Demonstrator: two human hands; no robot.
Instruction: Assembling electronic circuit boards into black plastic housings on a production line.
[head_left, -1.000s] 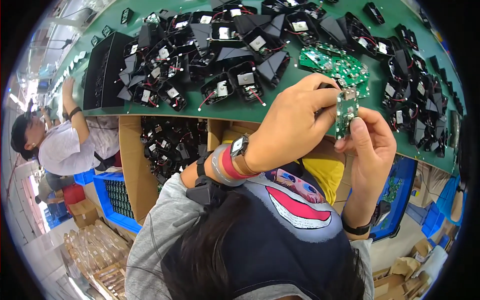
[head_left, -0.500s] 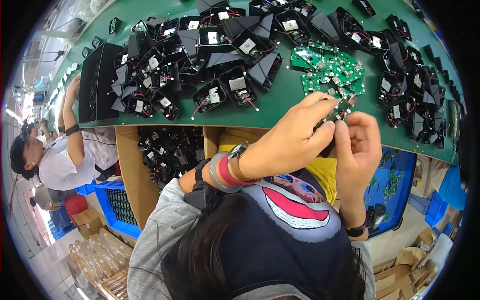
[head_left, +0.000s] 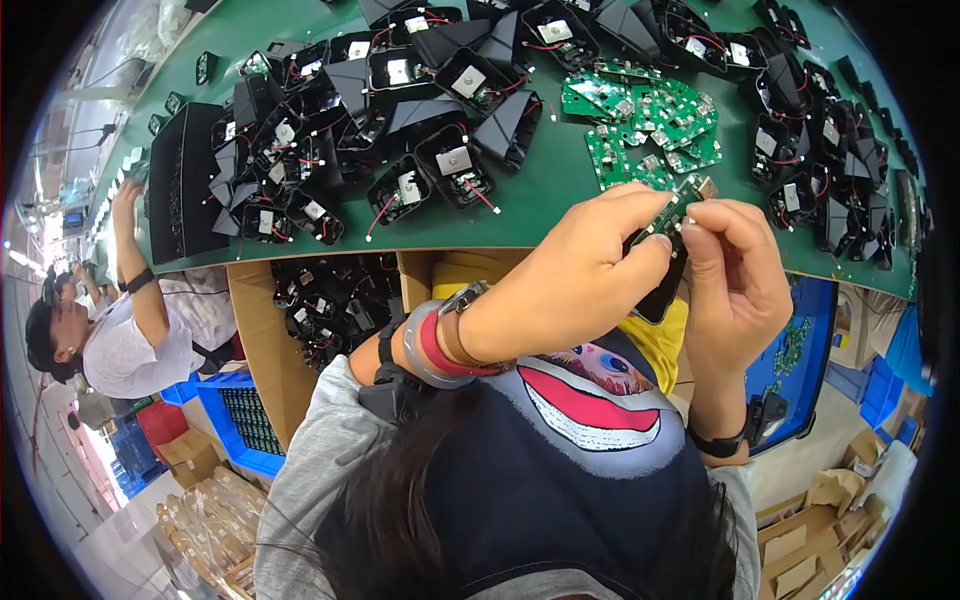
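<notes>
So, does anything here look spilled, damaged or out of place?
Nothing looks plainly spilled or damaged. The housings lie at mixed angles, some trailing red leads onto the table, and the boards overlap in a heap: untidy, not odd. The left hand partly hides the held board.

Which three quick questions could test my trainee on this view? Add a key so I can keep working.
1. Which hand grips the small circuit board and the black piece?
2. True or false: the cardboard box holds black parts.
3. What colour is the tabletop?
a) white
b) green
c) red

Key: 1. The left hand. 2. True. 3. b.
</notes>
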